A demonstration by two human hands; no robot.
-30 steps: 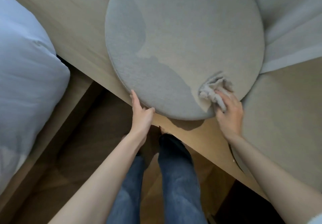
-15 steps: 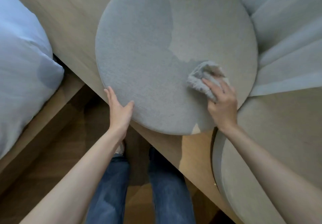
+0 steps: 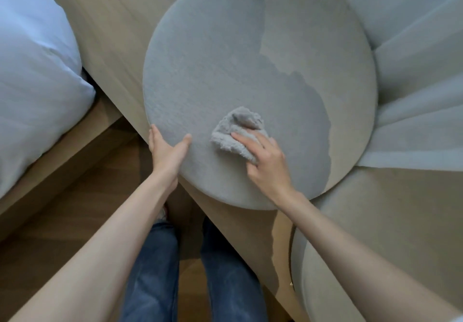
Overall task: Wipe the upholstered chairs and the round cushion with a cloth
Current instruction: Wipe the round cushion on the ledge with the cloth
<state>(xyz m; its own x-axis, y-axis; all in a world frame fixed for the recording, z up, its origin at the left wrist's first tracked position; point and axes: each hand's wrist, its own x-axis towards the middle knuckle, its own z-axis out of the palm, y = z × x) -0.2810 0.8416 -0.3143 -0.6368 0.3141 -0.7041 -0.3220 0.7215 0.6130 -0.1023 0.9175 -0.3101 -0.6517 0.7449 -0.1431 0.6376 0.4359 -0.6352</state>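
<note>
The grey round cushion (image 3: 225, 58) lies on a light wooden bench, its near edge hanging over the front. A crumpled grey cloth (image 3: 235, 131) sits on the cushion's near part. My right hand (image 3: 265, 161) presses on the cloth, fingers laid over it and thumb tucked under its edge. My left hand (image 3: 166, 151) holds the cushion's near left rim, thumb on top and fingers along the side. A beige upholstered chair (image 3: 388, 221) stands at the right, its rounded seat edge beside my right forearm.
The wooden bench (image 3: 107, 33) runs diagonally from top left to bottom right. White bedding (image 3: 32, 71) fills the left side. Pale curtain folds (image 3: 413, 76) hang behind the cushion at the right. My legs in jeans (image 3: 150, 271) stand on the wooden floor below.
My right hand has swept the cloth leftward across the cushion from its right rim toward the near middle. My left hand stays on the cushion's rim.
</note>
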